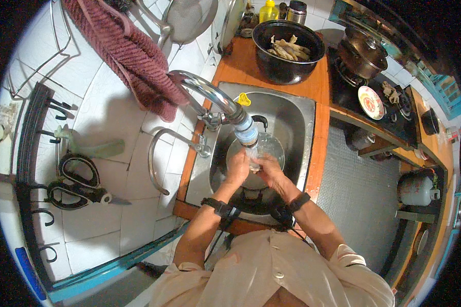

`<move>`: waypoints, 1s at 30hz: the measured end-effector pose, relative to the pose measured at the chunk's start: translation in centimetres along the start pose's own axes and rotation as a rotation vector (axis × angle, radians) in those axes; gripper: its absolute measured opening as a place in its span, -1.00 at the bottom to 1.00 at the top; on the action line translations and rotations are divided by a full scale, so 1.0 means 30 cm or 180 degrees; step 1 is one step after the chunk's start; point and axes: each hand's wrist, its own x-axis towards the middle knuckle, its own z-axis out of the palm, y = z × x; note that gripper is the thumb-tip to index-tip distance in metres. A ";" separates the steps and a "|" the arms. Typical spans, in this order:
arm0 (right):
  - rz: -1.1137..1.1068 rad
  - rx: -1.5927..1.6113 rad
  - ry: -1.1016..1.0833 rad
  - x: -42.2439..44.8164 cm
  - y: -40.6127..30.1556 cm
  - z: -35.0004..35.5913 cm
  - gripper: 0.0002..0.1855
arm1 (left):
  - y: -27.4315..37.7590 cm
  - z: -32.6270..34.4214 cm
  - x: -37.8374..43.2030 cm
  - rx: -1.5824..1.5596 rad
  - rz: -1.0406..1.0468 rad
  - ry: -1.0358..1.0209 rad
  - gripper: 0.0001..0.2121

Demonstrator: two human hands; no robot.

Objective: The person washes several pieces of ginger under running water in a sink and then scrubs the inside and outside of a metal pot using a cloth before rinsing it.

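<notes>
My left hand (238,165) and my right hand (268,169) meet under the running water of a chrome faucet (211,92) with a pale blue nozzle. A small pale piece (255,167) shows between my fingers; it is mostly hidden, so I cannot tell exactly what it is. Below my hands, a round pot (275,145) with black handles stands in the stainless steel sink (292,111). Water appears to be in it. On the wooden counter beyond the sink, a large black pot (292,73) holds several pale chicken feet (289,50).
A yellow object (244,99) lies at the sink's far rim. To the left hang a maroon towel (138,61) and black-handled scissors (77,184). A second curved tap (157,153) sits beside the sink. At right are a lidded pot (361,53) and a plate (371,103) on the stove.
</notes>
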 end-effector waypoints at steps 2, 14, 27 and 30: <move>-0.0272 -0.0246 0.0155 0.038 0.009 -0.028 -0.81 | 0.013 0.009 -0.021 -0.0116 0.0153 0.0212 -0.80; -0.0633 0.0073 0.0372 0.046 -0.060 0.023 -0.76 | 0.108 0.019 -0.025 -0.1595 -0.1406 -0.1088 -0.64; 0.0404 0.0010 0.0232 0.084 0.041 -0.022 -0.71 | 0.120 0.071 0.030 0.1107 -0.0597 0.0102 -0.74; 0.0801 0.1283 0.0054 -0.042 -0.034 0.127 -0.66 | 0.096 0.054 0.050 0.1043 -0.0322 0.0689 -0.74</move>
